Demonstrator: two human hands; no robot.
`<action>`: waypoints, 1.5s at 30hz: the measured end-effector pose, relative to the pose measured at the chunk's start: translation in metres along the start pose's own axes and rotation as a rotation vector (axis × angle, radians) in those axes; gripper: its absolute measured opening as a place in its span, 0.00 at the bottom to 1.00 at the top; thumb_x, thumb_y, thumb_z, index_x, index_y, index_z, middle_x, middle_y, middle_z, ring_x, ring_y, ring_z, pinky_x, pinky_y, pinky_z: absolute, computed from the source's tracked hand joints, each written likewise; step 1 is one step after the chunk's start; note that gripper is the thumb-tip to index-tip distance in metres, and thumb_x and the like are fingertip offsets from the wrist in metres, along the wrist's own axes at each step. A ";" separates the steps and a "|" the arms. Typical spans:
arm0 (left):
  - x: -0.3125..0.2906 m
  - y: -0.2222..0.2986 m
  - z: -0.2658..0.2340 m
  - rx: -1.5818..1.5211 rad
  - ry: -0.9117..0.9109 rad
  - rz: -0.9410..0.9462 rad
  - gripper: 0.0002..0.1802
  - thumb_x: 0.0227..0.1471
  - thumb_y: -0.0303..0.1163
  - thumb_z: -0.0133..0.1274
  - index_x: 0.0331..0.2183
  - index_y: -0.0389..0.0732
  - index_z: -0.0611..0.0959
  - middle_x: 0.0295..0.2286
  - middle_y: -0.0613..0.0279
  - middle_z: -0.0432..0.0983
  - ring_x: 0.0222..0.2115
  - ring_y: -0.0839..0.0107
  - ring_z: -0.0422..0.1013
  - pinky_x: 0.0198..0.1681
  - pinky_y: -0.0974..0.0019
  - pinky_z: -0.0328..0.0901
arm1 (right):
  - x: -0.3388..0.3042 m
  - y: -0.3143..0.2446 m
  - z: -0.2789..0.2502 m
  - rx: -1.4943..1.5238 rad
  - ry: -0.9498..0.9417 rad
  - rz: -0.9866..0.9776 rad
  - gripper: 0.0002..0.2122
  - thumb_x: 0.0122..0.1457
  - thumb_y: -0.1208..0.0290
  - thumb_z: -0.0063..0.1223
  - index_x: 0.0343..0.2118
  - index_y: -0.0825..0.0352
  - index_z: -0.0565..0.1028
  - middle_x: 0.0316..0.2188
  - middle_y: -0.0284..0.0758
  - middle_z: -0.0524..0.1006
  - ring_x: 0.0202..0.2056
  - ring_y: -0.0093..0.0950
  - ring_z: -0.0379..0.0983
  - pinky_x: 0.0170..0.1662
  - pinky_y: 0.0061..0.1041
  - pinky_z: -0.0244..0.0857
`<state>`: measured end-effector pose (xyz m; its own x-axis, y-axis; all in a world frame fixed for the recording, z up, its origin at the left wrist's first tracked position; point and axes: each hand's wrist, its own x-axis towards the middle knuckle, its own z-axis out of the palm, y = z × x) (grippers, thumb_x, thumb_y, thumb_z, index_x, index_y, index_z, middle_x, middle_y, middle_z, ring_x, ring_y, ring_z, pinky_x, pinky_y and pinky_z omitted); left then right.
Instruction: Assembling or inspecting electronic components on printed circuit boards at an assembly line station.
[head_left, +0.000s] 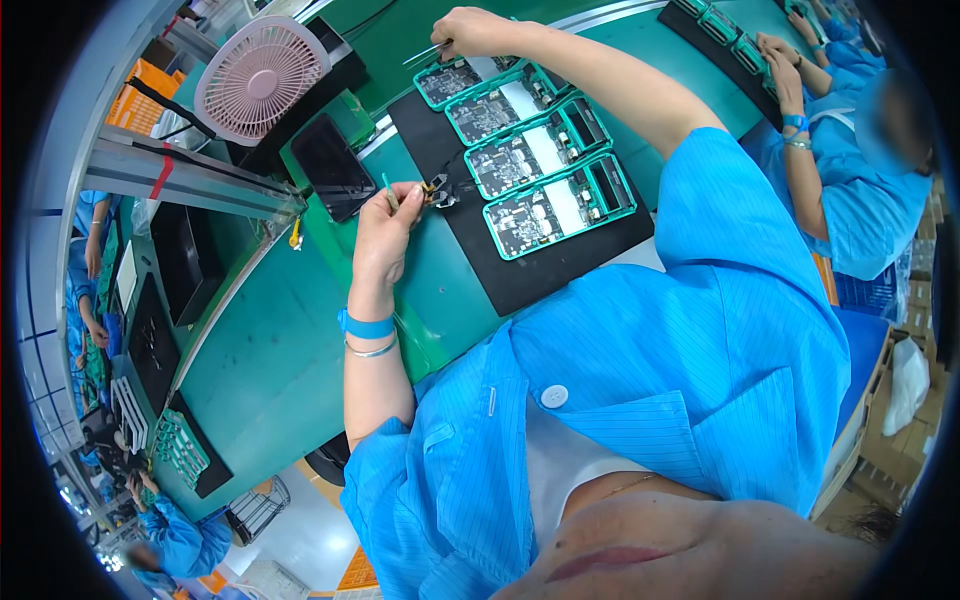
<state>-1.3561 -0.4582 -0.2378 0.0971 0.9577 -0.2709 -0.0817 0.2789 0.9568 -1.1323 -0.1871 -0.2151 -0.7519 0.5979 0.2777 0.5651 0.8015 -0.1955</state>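
Observation:
My left hand (388, 228) is closed in a pinch beside the black mat. Between thumb and fingers it holds small black parts with gold-coloured strips (438, 190), and a thin green stick (389, 188) also sticks out of the grip. Stretched to the far end of the row, my right hand (474, 34) pinches a thin rod-like tool (422, 56), partly hidden by the fingers. Below this hand lies the farthest green-framed device (450, 82) with its circuit board exposed. Several similar opened devices, including the nearest one (525, 222), lie in a row on the black mat (490, 285).
A dark flat panel (330, 168) lies left of the mat on the green bench (275, 345). A pink fan (262, 80) stands beyond a metal rail (190, 170). At right, a co-worker in blue (860, 210) handles similar devices. More people work at left.

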 end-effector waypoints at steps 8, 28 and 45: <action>0.000 -0.002 0.002 0.011 0.044 0.018 0.09 0.61 0.32 0.53 0.32 0.37 0.81 0.23 0.75 0.69 0.24 0.85 0.59 0.28 0.76 0.55 | 0.002 -0.004 0.010 -0.021 -0.118 0.057 0.10 0.48 0.72 0.64 0.32 0.70 0.80 0.31 0.40 0.79 0.37 0.41 0.77 0.40 0.38 0.69; -0.005 -0.001 0.014 0.320 0.158 0.192 0.10 0.59 0.33 0.56 0.31 0.36 0.83 0.21 0.75 0.71 0.22 0.84 0.59 0.26 0.74 0.57 | -0.050 -0.085 -0.041 0.257 -0.270 0.087 0.08 0.50 0.78 0.64 0.31 0.74 0.77 0.28 0.41 0.80 0.34 0.33 0.80 0.38 0.32 0.71; 0.000 -0.007 0.008 0.096 0.057 0.103 0.10 0.61 0.33 0.53 0.33 0.36 0.81 0.23 0.73 0.71 0.23 0.84 0.60 0.27 0.76 0.57 | -0.068 -0.053 -0.022 0.062 -0.097 0.033 0.09 0.47 0.78 0.65 0.29 0.72 0.74 0.29 0.41 0.76 0.34 0.41 0.76 0.39 0.38 0.67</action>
<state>-1.3471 -0.4605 -0.2436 0.0359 0.9842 -0.1734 0.0070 0.1732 0.9849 -1.1036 -0.2711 -0.2029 -0.7642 0.6196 0.1789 0.5701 0.7787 -0.2620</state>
